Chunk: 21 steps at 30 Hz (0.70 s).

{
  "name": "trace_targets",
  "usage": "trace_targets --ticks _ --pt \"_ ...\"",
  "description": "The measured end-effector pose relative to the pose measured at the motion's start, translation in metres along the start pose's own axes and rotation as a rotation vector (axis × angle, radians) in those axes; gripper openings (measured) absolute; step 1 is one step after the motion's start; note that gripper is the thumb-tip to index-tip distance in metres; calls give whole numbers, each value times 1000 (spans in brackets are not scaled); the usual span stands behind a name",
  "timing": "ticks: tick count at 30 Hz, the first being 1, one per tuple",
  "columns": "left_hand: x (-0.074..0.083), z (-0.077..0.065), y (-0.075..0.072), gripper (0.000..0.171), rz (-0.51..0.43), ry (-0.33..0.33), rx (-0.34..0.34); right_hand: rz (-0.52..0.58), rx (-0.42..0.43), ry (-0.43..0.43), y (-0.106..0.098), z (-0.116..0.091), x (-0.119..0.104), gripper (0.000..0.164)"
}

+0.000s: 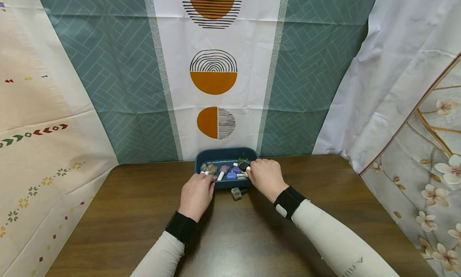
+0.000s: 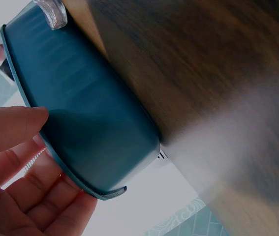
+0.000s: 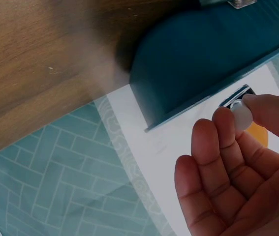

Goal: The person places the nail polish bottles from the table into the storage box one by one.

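A dark blue plastic bin stands at the back of the table with several nail polish bottles inside, among them a purple one with a white cap and a blue one. My left hand grips its front left rim, the thumb on the outer wall and the fingers on the rim's other side. At the bin's right end, my right hand pinches a dark nail polish bottle by its white cap, over the bin. The right wrist view shows its other fingers loosely curled.
A glittery grey nail polish bottle with a dark cap lies on the wooden table, just in front of the bin. Behind the bin hangs a patterned cloth, close to the table's back edge.
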State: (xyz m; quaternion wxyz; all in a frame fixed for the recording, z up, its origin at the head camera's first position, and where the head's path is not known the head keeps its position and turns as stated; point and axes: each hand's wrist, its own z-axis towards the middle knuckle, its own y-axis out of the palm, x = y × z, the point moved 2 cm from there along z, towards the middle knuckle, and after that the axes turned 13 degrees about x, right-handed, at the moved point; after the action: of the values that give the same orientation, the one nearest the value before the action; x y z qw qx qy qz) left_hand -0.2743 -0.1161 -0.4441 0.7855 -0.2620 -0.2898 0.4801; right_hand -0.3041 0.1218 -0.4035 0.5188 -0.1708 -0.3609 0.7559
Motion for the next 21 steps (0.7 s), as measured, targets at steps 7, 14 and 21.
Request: trace_targets --ticks 7,14,21 --pt "-1 0 1 12 -2 8 14 4 -44 11 10 3 2 34" --pt "-1 0 1 12 5 0 -3 -41 -60 -27 15 8 0 36" --pt "1 0 -1 11 0 2 -1 -68 -114 -28 24 12 -2 32"
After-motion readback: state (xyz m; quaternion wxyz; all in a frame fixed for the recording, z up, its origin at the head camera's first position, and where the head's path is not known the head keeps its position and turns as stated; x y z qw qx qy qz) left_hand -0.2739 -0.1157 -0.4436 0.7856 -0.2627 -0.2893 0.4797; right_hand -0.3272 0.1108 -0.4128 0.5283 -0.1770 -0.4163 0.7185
